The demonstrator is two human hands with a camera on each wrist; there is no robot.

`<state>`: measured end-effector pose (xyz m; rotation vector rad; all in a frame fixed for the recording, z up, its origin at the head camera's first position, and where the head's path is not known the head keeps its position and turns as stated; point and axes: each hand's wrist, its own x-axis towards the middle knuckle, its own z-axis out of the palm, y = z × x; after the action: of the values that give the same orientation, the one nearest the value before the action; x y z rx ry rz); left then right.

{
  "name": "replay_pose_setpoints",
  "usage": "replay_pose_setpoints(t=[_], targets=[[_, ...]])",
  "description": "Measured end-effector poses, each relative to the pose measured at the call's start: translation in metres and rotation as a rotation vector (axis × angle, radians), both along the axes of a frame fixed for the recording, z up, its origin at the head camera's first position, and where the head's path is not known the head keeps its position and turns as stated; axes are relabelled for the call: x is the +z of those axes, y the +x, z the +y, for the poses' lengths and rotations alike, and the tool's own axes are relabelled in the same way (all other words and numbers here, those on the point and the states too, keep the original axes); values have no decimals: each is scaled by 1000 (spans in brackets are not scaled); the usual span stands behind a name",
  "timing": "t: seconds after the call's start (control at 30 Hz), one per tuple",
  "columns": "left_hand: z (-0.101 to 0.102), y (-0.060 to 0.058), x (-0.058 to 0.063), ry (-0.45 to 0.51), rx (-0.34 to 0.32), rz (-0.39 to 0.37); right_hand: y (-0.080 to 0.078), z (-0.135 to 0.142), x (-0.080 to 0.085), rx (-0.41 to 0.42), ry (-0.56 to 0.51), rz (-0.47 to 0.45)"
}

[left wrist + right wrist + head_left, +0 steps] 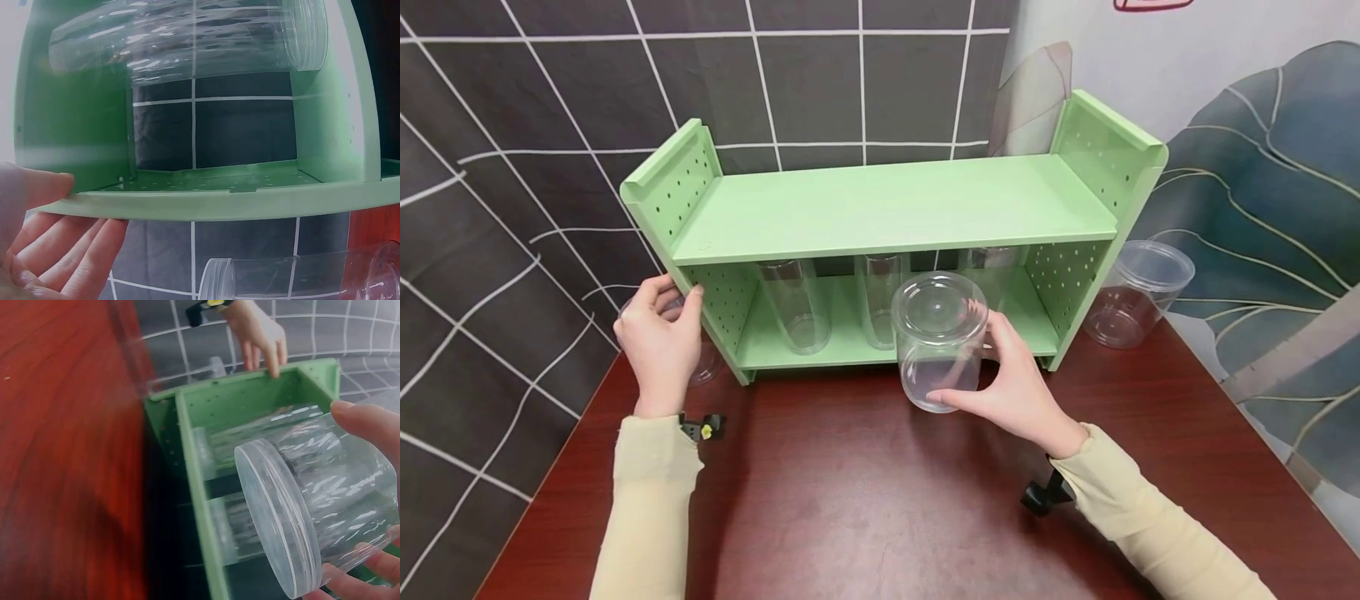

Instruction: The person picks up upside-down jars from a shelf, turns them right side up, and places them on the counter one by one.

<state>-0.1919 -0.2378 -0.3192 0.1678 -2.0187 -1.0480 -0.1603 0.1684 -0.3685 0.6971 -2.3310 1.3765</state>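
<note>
My left hand (662,342) grips the front edge of the left side panel of a light green two-tier shelf (880,208). In the left wrist view its thumb lies inside the panel (187,205) and its fingers outside. My right hand (1011,392) holds a clear plastic jar (925,367) from its right side, in front of the lower tier. The right wrist view shows a ridged round end (281,519) of this jar toward the tabletop. Behind it, tall clear jars (797,308) stand on the lower tier; another (992,262) is partly hidden by my right hand and the held jar.
A wide clear jar (1138,292) stands on the table right of the shelf. Another clear jar (707,364) is left of the shelf, mostly behind my left hand. The dark red tabletop (835,483) lies in front; a grey tiled wall covering (820,92) is close behind.
</note>
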Motion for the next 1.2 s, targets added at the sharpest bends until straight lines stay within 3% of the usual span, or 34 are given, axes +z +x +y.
replay_pose_setpoints(t=[0.43,0.67,0.8,1.0,1.2], targets=[[-1,-2,0,54,-24,3,-2,-5,-24,22,32,-111],[0,2,-2,112,-60,23,1,-9,-28,38,43,-159],[9,13,-3,121,-31,125,3,-9,-29,46,44,-156],[37,41,5,150,-33,293,5,-11,-28,43,36,-158],[54,53,-16,82,-102,306,7,-13,-25,43,18,-181]])
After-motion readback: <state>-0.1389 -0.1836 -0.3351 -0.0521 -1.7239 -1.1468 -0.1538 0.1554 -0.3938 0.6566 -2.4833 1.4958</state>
